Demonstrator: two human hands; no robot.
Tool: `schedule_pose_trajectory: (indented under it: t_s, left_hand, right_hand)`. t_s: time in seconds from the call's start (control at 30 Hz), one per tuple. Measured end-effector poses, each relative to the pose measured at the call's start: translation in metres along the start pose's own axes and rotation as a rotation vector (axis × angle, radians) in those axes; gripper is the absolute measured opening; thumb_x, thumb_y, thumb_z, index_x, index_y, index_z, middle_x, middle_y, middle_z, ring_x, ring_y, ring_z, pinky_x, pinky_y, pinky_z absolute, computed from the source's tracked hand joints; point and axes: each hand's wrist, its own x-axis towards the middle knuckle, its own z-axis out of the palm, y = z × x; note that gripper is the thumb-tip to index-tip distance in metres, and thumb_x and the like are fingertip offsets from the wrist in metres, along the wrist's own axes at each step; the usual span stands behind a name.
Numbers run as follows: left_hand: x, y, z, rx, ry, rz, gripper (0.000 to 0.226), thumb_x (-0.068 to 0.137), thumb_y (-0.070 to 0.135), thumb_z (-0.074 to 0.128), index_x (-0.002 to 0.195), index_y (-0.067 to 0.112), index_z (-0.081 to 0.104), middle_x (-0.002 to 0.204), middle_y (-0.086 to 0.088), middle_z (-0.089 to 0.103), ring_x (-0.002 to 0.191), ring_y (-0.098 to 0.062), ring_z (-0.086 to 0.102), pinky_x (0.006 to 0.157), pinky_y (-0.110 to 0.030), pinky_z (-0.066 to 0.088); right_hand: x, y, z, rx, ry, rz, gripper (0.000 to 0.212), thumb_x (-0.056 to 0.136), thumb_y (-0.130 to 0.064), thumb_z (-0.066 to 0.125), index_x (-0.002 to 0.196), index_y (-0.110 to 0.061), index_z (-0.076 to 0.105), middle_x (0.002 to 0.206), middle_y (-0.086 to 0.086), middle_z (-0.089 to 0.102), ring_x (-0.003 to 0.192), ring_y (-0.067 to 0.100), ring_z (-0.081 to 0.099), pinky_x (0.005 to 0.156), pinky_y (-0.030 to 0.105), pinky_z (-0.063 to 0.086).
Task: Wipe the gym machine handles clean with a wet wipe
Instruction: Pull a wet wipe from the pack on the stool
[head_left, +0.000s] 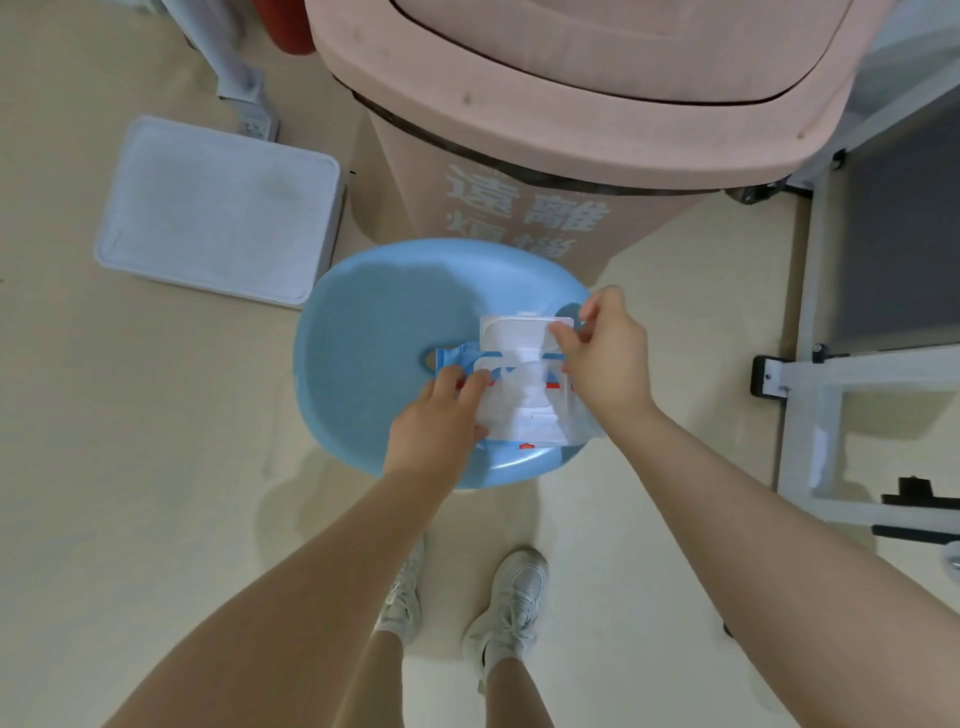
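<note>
- The pink bin (519, 218) at 12 o'clock carries white Chinese characters on its front; 遠離 reads clearly on the upper line, and the line below is cut off by the stool.
- A dark bag liner shows as a thin band under the bin's pink lid (597, 62); what lies inside the bin cannot be seen.
- The wet wipe pack (519, 410) lies on the blue stool (374, 332) at the centre of the view. It is blue and white with small red marks, but its print is too small to read.
- The pack's white flip lid (511, 335) stands open, hinged toward 12 o'clock, and a white wet wipe (524, 379) shows crumpled at the opening.
- The left hand (439, 423) rests on the pack's 9 o'clock edge, fingers spread flat over it, pressing it onto the stool.
- The right hand (605, 358) sits at the pack's 3 o'clock side, thumb and forefinger pinched narrow at the corner of the open lid; whether they grip the lid or the wipe cannot be told.
- A pale grey tray-like lid (218, 208) lies on the floor at 10 o'clock.
- A white metal machine frame (810, 374) stands at 3 o'clock, well apart from the stool.
- White trainers (514, 597) show at 6 o'clock.
</note>
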Motion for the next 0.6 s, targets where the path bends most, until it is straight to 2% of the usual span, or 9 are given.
schedule_pose_trajectory:
  t_s: [0.03, 0.1, 0.17, 0.23, 0.33, 0.4, 0.47, 0.57, 0.6]
  left_hand:
    - [-0.002, 0.000, 0.002, -0.001, 0.009, 0.015, 0.056, 0.089, 0.026, 0.055, 0.139, 0.030, 0.030, 0.135, -0.001, 0.035, 0.118, -0.021, 0.045, 0.078, -0.035, 0.045]
    - [-0.005, 0.001, 0.006, 0.001, 0.027, 0.027, 0.057, 0.090, 0.023, 0.052, 0.141, 0.033, 0.029, 0.140, -0.002, 0.031, 0.123, -0.022, 0.041, 0.084, -0.034, 0.043]
    - [-0.006, 0.002, 0.008, -0.010, 0.048, 0.036, 0.055, 0.090, 0.021, 0.052, 0.140, 0.031, 0.032, 0.141, -0.005, 0.031, 0.124, -0.024, 0.040, 0.089, -0.034, 0.041]
    - [-0.005, 0.001, 0.009, -0.018, 0.056, 0.050, 0.055, 0.089, 0.019, 0.053, 0.140, 0.029, 0.034, 0.141, -0.007, 0.033, 0.124, -0.026, 0.041, 0.091, -0.035, 0.040]
    - [-0.004, -0.002, 0.011, -0.022, 0.054, 0.071, 0.054, 0.089, 0.018, 0.054, 0.140, 0.027, 0.036, 0.140, -0.009, 0.034, 0.122, -0.028, 0.042, 0.091, -0.036, 0.040]
    - [-0.004, -0.003, 0.011, 0.011, 0.057, 0.083, 0.054, 0.090, 0.019, 0.052, 0.140, 0.028, 0.035, 0.140, -0.008, 0.033, 0.122, -0.027, 0.041, 0.091, -0.036, 0.040]
    - [-0.003, -0.006, 0.012, 0.038, 0.049, 0.091, 0.052, 0.091, 0.021, 0.050, 0.140, 0.029, 0.033, 0.140, -0.006, 0.032, 0.123, -0.026, 0.040, 0.089, -0.035, 0.041]
    - [-0.003, -0.007, 0.007, 0.064, -0.019, 0.092, 0.051, 0.093, 0.021, 0.046, 0.141, 0.030, 0.030, 0.142, -0.004, 0.028, 0.125, -0.024, 0.037, 0.086, -0.034, 0.041]
    - [-0.003, -0.006, 0.005, 0.087, -0.066, 0.087, 0.053, 0.094, 0.022, 0.045, 0.143, 0.032, 0.026, 0.142, -0.003, 0.026, 0.126, -0.023, 0.035, 0.086, -0.034, 0.042]
  right_hand:
    - [-0.005, 0.001, 0.002, -0.024, -0.072, -0.074, 0.009, 0.086, -0.014, 0.059, 0.090, -0.009, 0.054, 0.080, 0.006, 0.061, 0.081, 0.030, 0.060, 0.075, 0.040, 0.047]
    - [-0.015, 0.005, 0.006, -0.274, -0.285, -0.274, 0.019, 0.088, -0.018, 0.057, 0.105, -0.010, 0.061, 0.107, 0.006, 0.061, 0.101, 0.024, 0.057, 0.082, 0.034, 0.047]
    - [-0.021, 0.010, 0.008, -0.539, -0.415, -0.378, 0.035, 0.092, -0.023, 0.051, 0.126, -0.016, 0.052, 0.126, 0.003, 0.049, 0.117, 0.020, 0.047, 0.081, 0.030, 0.043]
    - [-0.023, 0.010, 0.008, -0.590, -0.379, -0.377, 0.039, 0.093, -0.026, 0.050, 0.130, -0.016, 0.048, 0.129, 0.003, 0.045, 0.118, 0.021, 0.044, 0.079, 0.031, 0.042]
    - [-0.021, 0.008, 0.012, -0.528, -0.310, -0.331, 0.024, 0.093, -0.022, 0.049, 0.109, -0.008, 0.060, 0.117, 0.005, 0.052, 0.106, 0.023, 0.051, 0.066, 0.030, 0.037]
    - [-0.019, 0.006, 0.013, -0.388, -0.251, -0.294, 0.017, 0.091, -0.016, 0.049, 0.091, -0.006, 0.062, 0.103, 0.007, 0.059, 0.094, 0.025, 0.056, 0.064, 0.030, 0.038]
    - [-0.018, 0.003, 0.009, -0.084, -0.233, -0.128, 0.014, 0.089, -0.012, 0.050, 0.079, -0.009, 0.058, 0.087, 0.007, 0.063, 0.082, 0.024, 0.059, 0.071, 0.033, 0.044]
    - [-0.020, -0.008, -0.013, 0.551, -0.262, 0.231, 0.025, 0.092, -0.008, 0.047, 0.069, -0.017, 0.047, 0.067, 0.003, 0.050, 0.057, 0.013, 0.050, 0.062, 0.027, 0.045]
    - [-0.021, -0.011, -0.023, 0.651, -0.249, 0.281, 0.027, 0.093, -0.008, 0.046, 0.068, -0.018, 0.046, 0.065, 0.002, 0.046, 0.055, 0.012, 0.046, 0.062, 0.027, 0.043]
